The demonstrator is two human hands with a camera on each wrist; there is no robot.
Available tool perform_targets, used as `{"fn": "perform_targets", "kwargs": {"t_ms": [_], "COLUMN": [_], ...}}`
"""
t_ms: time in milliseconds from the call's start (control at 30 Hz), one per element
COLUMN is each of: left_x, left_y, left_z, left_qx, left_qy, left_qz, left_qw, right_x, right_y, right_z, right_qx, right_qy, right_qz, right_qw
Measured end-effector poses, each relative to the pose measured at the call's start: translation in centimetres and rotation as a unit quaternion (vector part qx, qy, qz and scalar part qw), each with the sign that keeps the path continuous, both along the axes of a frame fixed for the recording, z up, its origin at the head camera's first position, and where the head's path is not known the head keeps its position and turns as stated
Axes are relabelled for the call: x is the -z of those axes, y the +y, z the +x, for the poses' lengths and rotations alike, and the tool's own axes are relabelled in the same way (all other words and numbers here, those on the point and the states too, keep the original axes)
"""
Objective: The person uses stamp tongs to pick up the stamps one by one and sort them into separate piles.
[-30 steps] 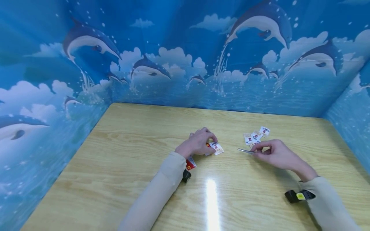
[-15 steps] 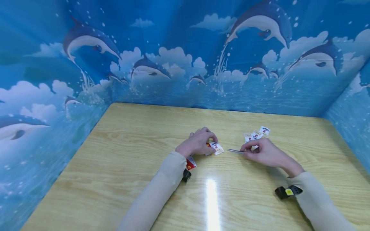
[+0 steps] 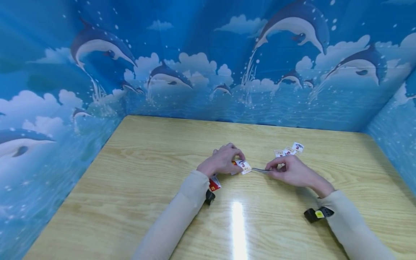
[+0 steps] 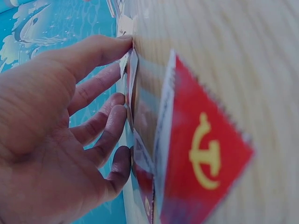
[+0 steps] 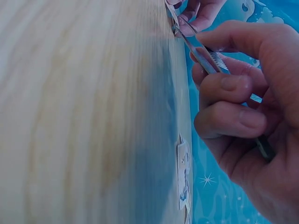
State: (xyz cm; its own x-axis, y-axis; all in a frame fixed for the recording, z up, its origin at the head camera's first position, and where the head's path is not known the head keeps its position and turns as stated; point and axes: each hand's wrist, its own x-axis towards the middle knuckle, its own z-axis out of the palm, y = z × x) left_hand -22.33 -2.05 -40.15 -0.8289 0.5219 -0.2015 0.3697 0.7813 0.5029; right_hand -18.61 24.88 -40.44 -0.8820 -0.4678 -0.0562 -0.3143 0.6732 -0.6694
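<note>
Fingertips and thumb of my left hand (image 3: pixel 222 160) rest on a few stamps lying on the table, the thumb on a white printed stamp (image 3: pixel 246 167). In the left wrist view the fingers are loosely bent and spread, touching the stamps from above. A red stamp (image 4: pixel 205 158) with a yellow hammer and sickle tilts up from the table near the wrist. My right hand (image 3: pixel 290 171) pinches metal tweezers (image 3: pixel 260 170). The tweezer tips (image 5: pixel 180 29) are at the edge of the white stamp; whether they grip it cannot be told.
Several white stamps (image 3: pixel 298 147) lie in a loose, overlapping group behind the right hand. Everything stands on a wood-grain table (image 3: pixel 156 151). A blue dolphin-print cloth (image 3: pixel 195 94) rises behind the table and at both sides.
My right hand has moved left with the tweezers, bringing their tips from beside the stamp group to the white stamp under the left thumb. The left hand has stayed in place.
</note>
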Motion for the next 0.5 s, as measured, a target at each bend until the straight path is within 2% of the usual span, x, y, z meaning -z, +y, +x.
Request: {"fn": "perform_targets", "kwargs": {"t_ms": [500], "left_x": [-0.03], "left_y": [0.03], "left_z": [-0.02], "left_qx": [0.000], "left_qy": [0.000], "left_qz": [-0.004], "left_qw": [1.0000], "right_x": [0.12], "right_y": [-0.33], "right_z": [-0.24], "right_qx": [-0.017], "right_qy": [-0.010], "right_qz": [-0.009], "right_qw": [0.9998]}}
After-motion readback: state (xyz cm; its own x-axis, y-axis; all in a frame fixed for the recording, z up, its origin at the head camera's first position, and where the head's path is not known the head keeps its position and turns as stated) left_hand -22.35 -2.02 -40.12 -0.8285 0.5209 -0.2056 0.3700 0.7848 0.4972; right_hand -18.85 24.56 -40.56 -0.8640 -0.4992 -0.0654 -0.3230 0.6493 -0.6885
